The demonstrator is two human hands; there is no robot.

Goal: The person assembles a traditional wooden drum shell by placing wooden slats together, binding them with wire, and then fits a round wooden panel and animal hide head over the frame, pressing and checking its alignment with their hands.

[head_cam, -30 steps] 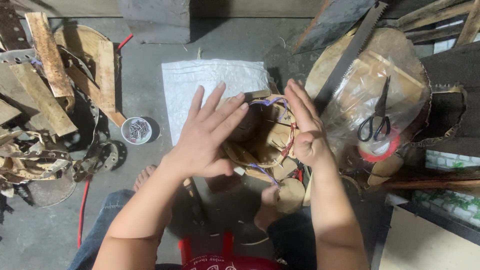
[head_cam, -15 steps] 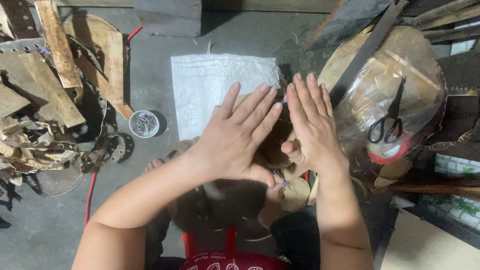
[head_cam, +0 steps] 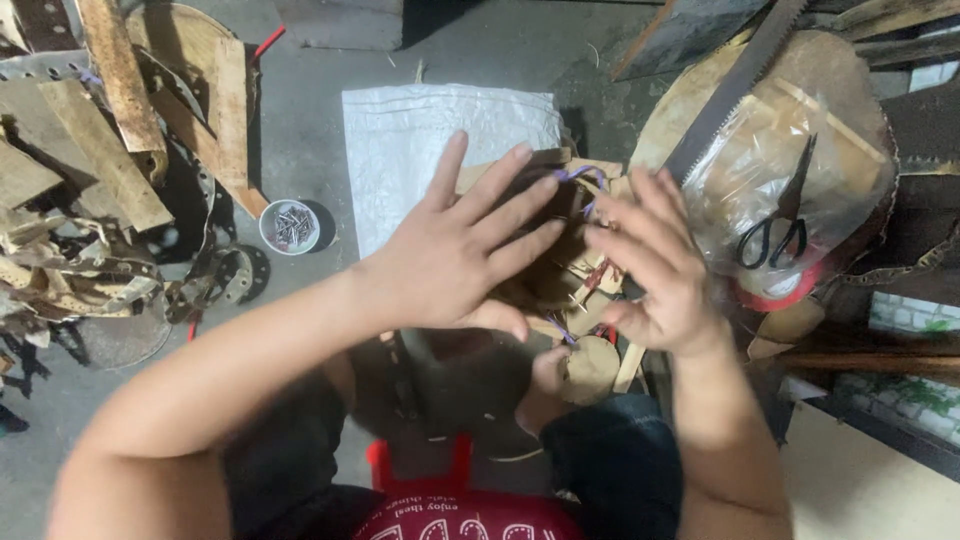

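We are pressing our flat, open left hand (head_cam: 455, 260) and right hand (head_cam: 655, 275) around a brown woven bundle (head_cam: 560, 270); loose purple strings (head_cam: 575, 175) are sticking out, so it looks unfinished.

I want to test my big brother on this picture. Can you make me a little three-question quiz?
1. True or false: the scissors lie on a plastic bag.
2. What does the small round tin on the floor hold? A) nails B) water C) buttons
3. Which hand covers more of the brown bundle: the left hand or the right hand?

Key: 1 true; 2 A; 3 the left hand, spread flat over it.
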